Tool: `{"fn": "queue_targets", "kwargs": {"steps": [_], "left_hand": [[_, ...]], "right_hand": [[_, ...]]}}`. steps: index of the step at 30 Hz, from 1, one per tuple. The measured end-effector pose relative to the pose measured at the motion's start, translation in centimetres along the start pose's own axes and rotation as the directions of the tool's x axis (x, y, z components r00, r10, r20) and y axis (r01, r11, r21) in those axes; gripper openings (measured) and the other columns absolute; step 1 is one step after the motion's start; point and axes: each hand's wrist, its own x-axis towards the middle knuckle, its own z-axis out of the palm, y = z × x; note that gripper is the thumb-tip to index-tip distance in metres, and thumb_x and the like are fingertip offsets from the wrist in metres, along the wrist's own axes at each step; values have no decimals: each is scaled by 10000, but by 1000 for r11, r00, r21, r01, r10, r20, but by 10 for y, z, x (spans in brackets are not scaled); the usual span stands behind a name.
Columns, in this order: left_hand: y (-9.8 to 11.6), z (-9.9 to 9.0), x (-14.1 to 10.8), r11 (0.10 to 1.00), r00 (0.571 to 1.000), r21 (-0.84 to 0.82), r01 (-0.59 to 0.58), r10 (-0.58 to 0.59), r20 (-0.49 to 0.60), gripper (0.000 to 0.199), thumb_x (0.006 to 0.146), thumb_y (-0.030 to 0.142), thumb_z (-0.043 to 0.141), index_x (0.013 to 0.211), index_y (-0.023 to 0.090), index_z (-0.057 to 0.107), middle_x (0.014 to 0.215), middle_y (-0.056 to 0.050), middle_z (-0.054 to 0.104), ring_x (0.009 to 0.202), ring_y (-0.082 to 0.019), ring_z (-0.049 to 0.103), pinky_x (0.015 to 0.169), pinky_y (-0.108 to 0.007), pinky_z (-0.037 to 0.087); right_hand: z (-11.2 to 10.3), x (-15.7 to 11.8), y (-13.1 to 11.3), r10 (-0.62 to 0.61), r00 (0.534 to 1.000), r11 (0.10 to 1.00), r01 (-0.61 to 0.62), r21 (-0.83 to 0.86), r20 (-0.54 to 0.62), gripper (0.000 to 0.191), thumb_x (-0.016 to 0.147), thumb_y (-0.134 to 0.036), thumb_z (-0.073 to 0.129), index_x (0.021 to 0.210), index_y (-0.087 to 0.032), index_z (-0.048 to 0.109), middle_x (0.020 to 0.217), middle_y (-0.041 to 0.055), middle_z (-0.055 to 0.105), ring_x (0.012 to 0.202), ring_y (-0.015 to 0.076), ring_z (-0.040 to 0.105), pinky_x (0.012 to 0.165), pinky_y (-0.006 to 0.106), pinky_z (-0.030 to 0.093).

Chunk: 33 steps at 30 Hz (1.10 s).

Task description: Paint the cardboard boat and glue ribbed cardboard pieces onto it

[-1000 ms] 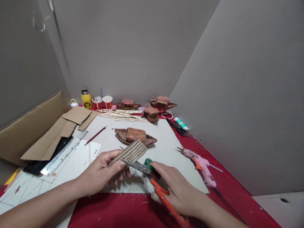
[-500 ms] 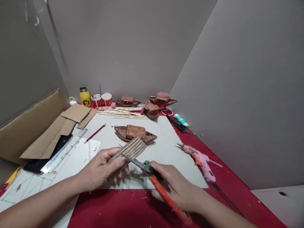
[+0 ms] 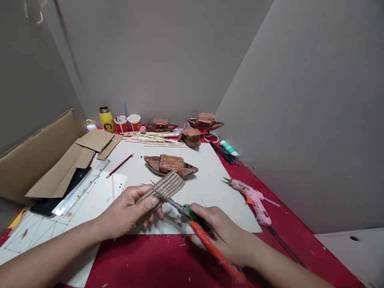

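My left hand (image 3: 135, 208) grips a ridged strip of corrugated cardboard (image 3: 169, 185), thumb on top and fingers beneath. In my right hand (image 3: 214, 228) are scissors (image 3: 207, 244) with orange and green handles. One scissor blade lies across the face of the cardboard beside my left thumb; the other blade is mostly hidden. Just beyond the strip, a brown model boat (image 3: 171, 165) with a ridged roof rests on the white board (image 3: 210, 192).
Farther back are more model boats (image 3: 205, 120), thin sticks (image 3: 150, 139), paper cups (image 3: 134, 122) and a yellow bottle (image 3: 107, 120). Cardboard pieces (image 3: 57, 172), a ruler (image 3: 81, 188) and a pencil (image 3: 120, 165) lie left. A pink glue gun (image 3: 255, 200) lies right.
The scissor blade has shifted slightly up over the cardboard. My grip on both things is unchanged, and the background sits slightly higher in view.
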Motion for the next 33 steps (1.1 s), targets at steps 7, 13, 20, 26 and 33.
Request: {"fn": "queue_targets", "kwargs": {"steps": [7,13,20,26,33], "left_hand": [[-14,1,-9,996,996,-26,89,-89,-5,364,906,472,544,806,138,647,647,2,609,519,-58,511,502,-162,407],[-26,4,-20,982,985,-130,139,-150,-81,360,870,493,590,789,142,604,715,-22,668,499,-57,542,484,-163,458],[-44,3,-20,899,942,-344,272,-321,-94,328,841,467,636,795,150,563,723,-48,690,494,-88,584,441,-189,507],[-42,3,-19,825,907,-440,355,-418,-53,284,820,413,674,802,155,556,703,-53,692,487,-97,585,408,-186,505],[-39,5,-27,784,845,-360,507,-534,28,320,813,457,653,821,150,565,731,-71,703,448,-94,579,402,-189,480]], "right_hand": [[10,-7,0,56,998,996,-54,-70,26,220,879,-379,493,762,-239,370,599,-62,396,538,125,330,522,256,280],[12,-7,-2,106,988,985,-89,-149,109,260,942,-441,395,798,-229,438,645,-12,482,574,152,424,562,275,329],[1,1,-9,184,948,981,-193,10,258,316,938,-456,430,740,-212,470,653,-2,550,553,126,413,541,259,334],[-7,6,-10,236,916,959,-274,76,325,347,906,-463,478,687,-195,465,614,-24,496,565,111,357,521,244,306],[1,1,0,217,899,914,-324,244,379,339,886,-436,522,666,-184,462,610,-48,385,586,98,327,509,224,278]]}}
